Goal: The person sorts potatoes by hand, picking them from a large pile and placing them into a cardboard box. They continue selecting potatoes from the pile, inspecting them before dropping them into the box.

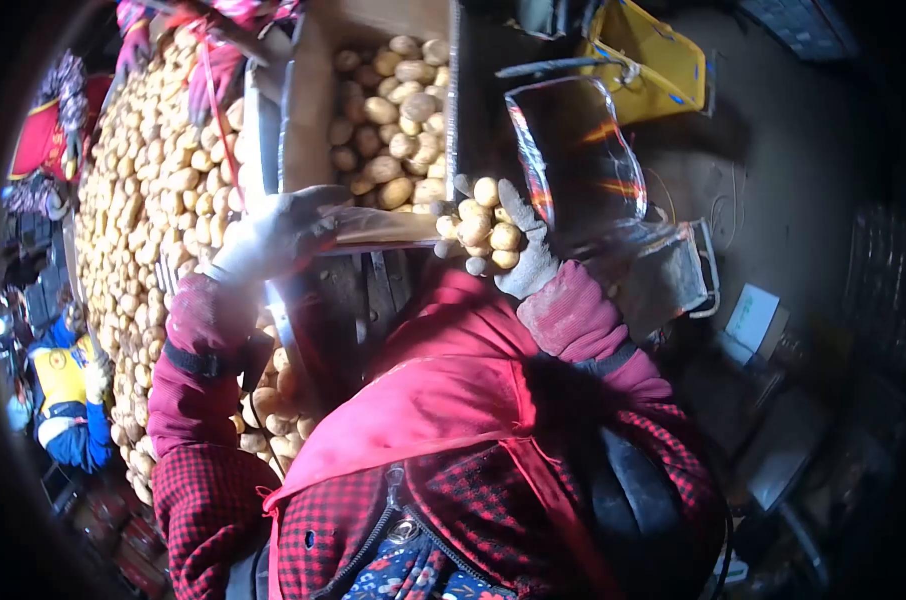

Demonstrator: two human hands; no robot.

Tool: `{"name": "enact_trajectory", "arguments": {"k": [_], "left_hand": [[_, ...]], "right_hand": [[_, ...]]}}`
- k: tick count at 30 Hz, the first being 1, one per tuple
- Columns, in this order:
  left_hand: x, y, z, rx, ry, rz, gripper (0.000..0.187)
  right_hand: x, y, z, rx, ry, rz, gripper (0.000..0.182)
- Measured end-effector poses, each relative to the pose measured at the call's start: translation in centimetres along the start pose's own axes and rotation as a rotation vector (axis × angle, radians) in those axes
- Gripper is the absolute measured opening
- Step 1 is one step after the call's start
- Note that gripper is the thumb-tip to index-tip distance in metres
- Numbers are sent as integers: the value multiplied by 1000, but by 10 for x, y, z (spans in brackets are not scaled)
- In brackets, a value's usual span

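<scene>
My right hand (523, 245), in a grey-white glove, holds a cluster of several small potatoes (478, 228) beside the lower right corner of a cardboard box (318, 90). Inside that box lie many potatoes (383, 110). My left hand (273, 232), gloved too and partly blurred, is at the box's lower left corner; its fingers reach over the near edge, and whether they grip anything is unclear. Left of the box spreads a large heap of loose potatoes (158, 190).
Co-workers' gloved hands (213, 85) reach over the heap at the top left. A person in blue and yellow (68, 385) is at the left edge. A yellow container (653, 60) and an open bag (583, 140) stand right of the box.
</scene>
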State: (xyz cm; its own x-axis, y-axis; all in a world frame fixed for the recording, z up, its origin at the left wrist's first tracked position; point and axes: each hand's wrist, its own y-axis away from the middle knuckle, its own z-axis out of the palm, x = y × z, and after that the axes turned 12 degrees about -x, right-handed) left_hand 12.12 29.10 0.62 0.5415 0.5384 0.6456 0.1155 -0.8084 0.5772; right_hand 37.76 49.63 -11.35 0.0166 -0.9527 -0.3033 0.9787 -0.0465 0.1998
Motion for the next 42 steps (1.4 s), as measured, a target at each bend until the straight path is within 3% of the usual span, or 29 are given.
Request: {"name": "enact_trajectory", "arguments": {"k": [2, 3, 4, 6, 14, 16, 18, 19, 22, 23, 25, 26, 28, 29, 30, 32, 33, 34, 38, 39, 40, 42], "left_hand": [[-3, -12, 1, -114, 50, -266, 40], [-69, -28, 20, -37, -237, 167, 52], [-70, -28, 18, -54, -245, 170, 52], [-65, -22, 21, -31, 265, -188, 51], [-48, -22, 21, -87, 418, -210, 50], [-25, -20, 18, -48, 482, -262, 51], [-38, -21, 22, -31, 595, -186, 52], [-37, -21, 22, -82, 765, -49, 53], [-28, -12, 18, 3, 602, -188, 55], [-24, -13, 18, 3, 592, -246, 54], [-16, -11, 10, -46, 501, -323, 51], [-44, -17, 20, 12, 381, -254, 50], [-52, -14, 18, -10, 407, -213, 50], [-70, -20, 24, -59, 602, -174, 69], [-66, -20, 24, -54, 635, -202, 69], [-51, -14, 19, -55, 578, -229, 49], [-52, -16, 21, -17, 533, -211, 49], [-32, -10, 16, -10, 597, -219, 49], [-9, -5, 14, 134, 738, -219, 49], [-19, -17, 25, 270, 765, 48, 49], [-13, -28, 32, 353, 920, 136, 49], [11, -47, 33, 439, 801, 332, 51]], "right_hand": [[0, 19, -18, 33, -61, -18, 59], [1, 27, -24, 29, -106, -8, 60], [1, 33, -29, 23, -152, 4, 60], [3, 42, -34, 7, -168, 11, 60], [-3, 57, -46, -103, -286, -78, 58], [-16, 61, -41, -20, -169, -99, 56], [-25, 60, -46, 12, -121, -186, 56], [-28, 54, -47, -27, -77, -286, 55], [-57, 38, -34, 88, -153, -270, 52], [-75, 26, -51, -5, -200, -367, 47], [-108, -3, -21, 123, -110, -492, 43], [-125, -29, -14, 153, -51, -582, 42], [-177, -79, -22, 98, 80, -488, 42], [-205, -108, -20, 104, 153, -482, 36], [-225, -130, -16, 109, 226, -474, 32], [-225, -151, 4, 446, 377, -473, 52], [-222, -153, -16, 464, 494, -448, 78], [-210, -142, -3, 473, 571, -434, 83], [-137, -85, 33, 223, 455, -235, 80], [-110, -81, 19, 73, 425, -242, 80], [-83, -77, 4, -71, 389, -249, 80], [-60, -51, 44, -114, 306, 57, 82]]}}
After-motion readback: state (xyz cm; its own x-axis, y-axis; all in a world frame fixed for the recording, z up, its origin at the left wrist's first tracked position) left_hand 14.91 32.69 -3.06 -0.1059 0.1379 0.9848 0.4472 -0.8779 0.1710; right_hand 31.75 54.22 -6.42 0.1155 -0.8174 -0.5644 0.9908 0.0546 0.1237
